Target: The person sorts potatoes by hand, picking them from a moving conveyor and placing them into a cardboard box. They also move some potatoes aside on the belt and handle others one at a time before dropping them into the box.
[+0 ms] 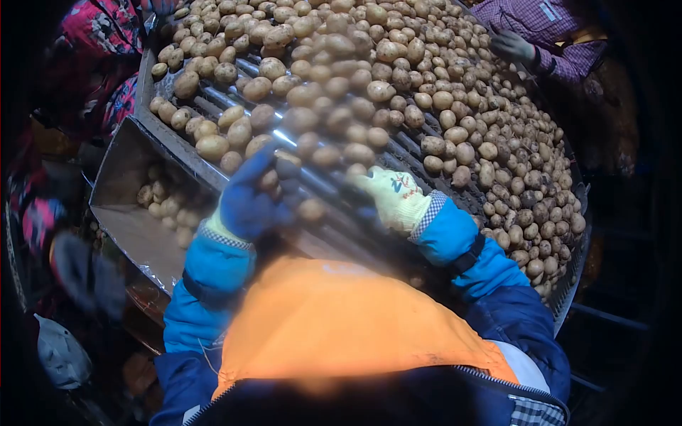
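Observation:
My left hand [252, 199], in a blue-coated glove, reaches over the near edge of the roller table [334, 248]. Its index finger is stretched out and stands apart from the thumb. Several potatoes [268, 179] lie right beside these fingers, and I see none gripped. My right hand [396, 200] wears a cream glove with print on its back and is over the bars at the right. Its fingers point down and are blurred, so whether they hold a potato is hidden. A single potato [311, 210] rests on the rollers between my hands.
Many potatoes [497, 163] cover the far and right parts of the table. A bin [145, 231] with potatoes inside adjoins its left edge. A person in a checked sleeve [568, 60] has a gloved hand [513, 46] at the far right. Another person's floral sleeve [99, 42] is at upper left.

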A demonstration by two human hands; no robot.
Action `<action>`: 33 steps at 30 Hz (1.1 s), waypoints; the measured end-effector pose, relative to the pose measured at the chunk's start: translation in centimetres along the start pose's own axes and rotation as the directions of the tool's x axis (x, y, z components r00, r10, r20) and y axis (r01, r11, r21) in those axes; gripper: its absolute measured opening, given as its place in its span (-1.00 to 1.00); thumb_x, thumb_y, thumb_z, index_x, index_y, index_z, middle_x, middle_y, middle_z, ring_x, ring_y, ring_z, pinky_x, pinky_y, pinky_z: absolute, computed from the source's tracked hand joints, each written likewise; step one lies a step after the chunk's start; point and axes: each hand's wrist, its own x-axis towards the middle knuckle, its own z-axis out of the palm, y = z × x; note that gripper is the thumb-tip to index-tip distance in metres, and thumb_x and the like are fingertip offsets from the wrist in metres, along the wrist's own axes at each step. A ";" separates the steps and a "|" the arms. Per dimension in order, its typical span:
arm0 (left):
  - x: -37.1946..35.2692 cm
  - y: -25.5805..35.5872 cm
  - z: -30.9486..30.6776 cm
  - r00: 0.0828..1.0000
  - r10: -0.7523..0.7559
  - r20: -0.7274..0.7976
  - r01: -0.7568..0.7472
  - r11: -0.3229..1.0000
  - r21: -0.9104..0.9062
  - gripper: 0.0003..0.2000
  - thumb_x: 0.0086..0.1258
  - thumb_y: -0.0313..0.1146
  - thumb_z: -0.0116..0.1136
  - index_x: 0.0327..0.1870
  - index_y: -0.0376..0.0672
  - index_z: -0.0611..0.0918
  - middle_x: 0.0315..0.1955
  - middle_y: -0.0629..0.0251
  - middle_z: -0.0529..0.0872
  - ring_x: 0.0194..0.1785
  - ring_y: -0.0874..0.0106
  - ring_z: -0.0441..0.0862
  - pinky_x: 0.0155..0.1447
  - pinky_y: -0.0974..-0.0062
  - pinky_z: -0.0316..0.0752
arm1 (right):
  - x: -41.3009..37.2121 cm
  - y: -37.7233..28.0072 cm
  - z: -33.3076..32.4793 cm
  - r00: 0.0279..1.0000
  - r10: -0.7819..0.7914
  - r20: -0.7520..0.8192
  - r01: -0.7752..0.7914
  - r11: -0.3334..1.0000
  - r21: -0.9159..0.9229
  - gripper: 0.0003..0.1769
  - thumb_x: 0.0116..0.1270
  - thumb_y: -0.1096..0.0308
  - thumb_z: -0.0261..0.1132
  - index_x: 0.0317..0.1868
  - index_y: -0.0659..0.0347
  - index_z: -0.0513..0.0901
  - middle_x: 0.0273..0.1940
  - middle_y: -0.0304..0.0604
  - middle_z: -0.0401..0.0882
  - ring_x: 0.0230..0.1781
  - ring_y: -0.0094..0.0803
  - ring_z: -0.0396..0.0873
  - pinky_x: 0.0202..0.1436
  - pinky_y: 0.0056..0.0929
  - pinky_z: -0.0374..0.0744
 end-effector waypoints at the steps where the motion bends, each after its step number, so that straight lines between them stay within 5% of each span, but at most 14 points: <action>1: -0.1 0.0 -0.1 1.000 -0.001 0.027 0.000 0.999 0.053 -0.69 0.71 -0.02 0.09 0.21 0.02 0.66 -0.09 0.31 0.79 -0.13 0.31 0.75 -0.14 0.33 0.67 | -0.2 0.0 0.0 0.999 -0.006 -0.037 0.006 1.000 0.014 -0.72 0.55 0.30 0.18 0.18 0.14 0.62 0.04 0.15 0.75 0.11 0.09 0.73 0.13 -0.03 0.66; 3: -0.1 0.3 0.1 0.996 0.001 0.088 -0.016 0.986 0.166 -0.69 0.71 -0.02 0.09 0.23 0.03 0.66 -0.08 0.32 0.79 -0.13 0.32 0.75 -0.12 0.32 0.69 | -0.4 0.1 0.0 0.992 -0.023 -0.122 0.028 0.999 0.037 -0.71 0.55 0.29 0.19 0.19 0.16 0.63 0.03 0.14 0.77 0.13 0.09 0.73 0.16 -0.03 0.66; 6: -0.1 0.3 0.4 0.992 -0.063 0.112 0.051 0.993 0.105 -0.64 0.70 0.03 0.09 0.21 -0.02 0.67 -0.08 0.29 0.78 -0.13 0.26 0.76 -0.16 0.28 0.69 | -0.6 0.7 0.6 0.945 -0.103 -0.311 0.112 0.994 0.013 -0.66 0.56 0.32 0.16 0.27 0.14 0.62 0.04 0.12 0.78 0.14 0.09 0.73 0.18 -0.04 0.66; 10: 0.6 0.2 -0.6 0.992 -0.067 0.108 0.045 0.979 0.197 -0.52 0.70 0.09 0.06 0.21 -0.18 0.67 -0.05 0.18 0.76 -0.06 0.20 0.75 -0.14 0.25 0.68 | 1.2 -1.3 -1.9 0.986 0.082 -0.144 -0.077 0.996 0.044 -0.66 0.57 0.35 0.14 0.25 0.12 0.68 0.13 0.10 0.76 0.08 0.07 0.76 0.17 -0.06 0.69; 14: 2.1 0.3 -1.4 0.879 -0.220 0.422 0.255 0.966 -0.028 -0.47 0.70 0.12 0.04 0.28 -0.21 0.64 0.05 0.10 0.77 0.07 0.15 0.75 0.00 0.18 0.74 | 1.8 -0.4 -1.0 0.981 -0.047 -0.187 0.030 0.995 -0.092 -0.69 0.56 0.33 0.14 0.19 0.12 0.69 0.12 0.09 0.74 0.09 0.09 0.74 0.16 -0.04 0.68; 17: 1.8 -0.7 0.2 0.958 -0.179 0.223 0.200 0.977 -0.073 -0.43 0.71 0.13 0.03 0.36 -0.23 0.62 0.20 0.04 0.75 0.18 0.06 0.74 0.15 0.10 0.74 | 2.2 -0.9 0.7 0.923 -0.195 -0.330 0.123 0.966 -0.228 -0.71 0.56 0.34 0.12 0.15 0.11 0.69 0.08 0.08 0.73 0.08 0.09 0.72 0.11 0.00 0.68; 21: 2.7 -1.1 0.0 0.844 -0.227 0.485 0.352 0.918 -0.182 -0.41 0.71 0.12 0.03 0.47 -0.19 0.55 0.35 -0.01 0.67 0.29 -0.02 0.70 0.33 -0.08 0.67 | 2.9 -1.5 -1.2 0.994 -0.016 -0.104 0.006 0.995 -0.096 -0.65 0.52 0.26 0.22 0.23 0.11 0.64 0.04 0.15 0.76 0.09 0.11 0.73 0.11 -0.01 0.69; 26: 1.5 -0.6 0.4 0.915 -0.172 0.365 0.269 0.934 -0.235 -0.43 0.70 0.11 0.05 0.52 -0.09 0.50 0.38 -0.02 0.64 0.33 -0.04 0.67 0.39 -0.24 0.59 | 2.7 -1.3 -1.9 0.988 0.122 -0.091 -0.083 0.934 0.348 -0.50 0.47 0.11 0.37 0.29 0.20 0.63 0.03 0.14 0.79 0.04 0.04 0.78 0.15 -0.12 0.72; 29: 1.2 -1.1 0.8 0.926 -0.123 0.358 0.206 0.957 -0.203 -0.43 0.70 0.12 0.04 0.52 -0.06 0.50 0.39 -0.04 0.63 0.34 -0.04 0.66 0.42 -0.22 0.57 | 2.9 -2.3 -2.3 0.983 -0.028 -0.179 0.117 0.854 0.507 -0.33 0.39 0.13 0.47 0.42 0.24 0.55 0.05 0.08 0.82 0.09 -0.09 0.80 0.23 -0.24 0.70; 31: 2.5 -2.4 -1.8 0.955 0.075 0.287 -0.079 0.997 0.003 -0.44 0.72 0.13 -0.01 0.52 -0.05 0.50 0.39 -0.05 0.63 0.34 -0.04 0.66 0.41 -0.19 0.58 | 1.9 -5.3 -3.9 0.976 -0.042 -0.216 0.149 0.847 0.509 -0.33 0.39 0.15 0.46 0.43 0.24 0.54 0.04 0.07 0.82 0.09 -0.09 0.80 0.22 -0.23 0.70; 33: 3.5 -2.6 -2.3 0.946 0.072 0.316 -0.067 0.997 -0.029 -0.44 0.73 0.13 -0.06 0.52 -0.04 0.50 0.38 -0.04 0.63 0.33 -0.03 0.66 0.39 -0.15 0.60 | 2.0 -7.1 -4.0 0.930 -0.179 -0.321 0.301 0.872 0.385 -0.34 0.39 0.16 0.45 0.43 0.25 0.54 0.02 0.11 0.82 0.05 -0.07 0.80 0.17 -0.17 0.70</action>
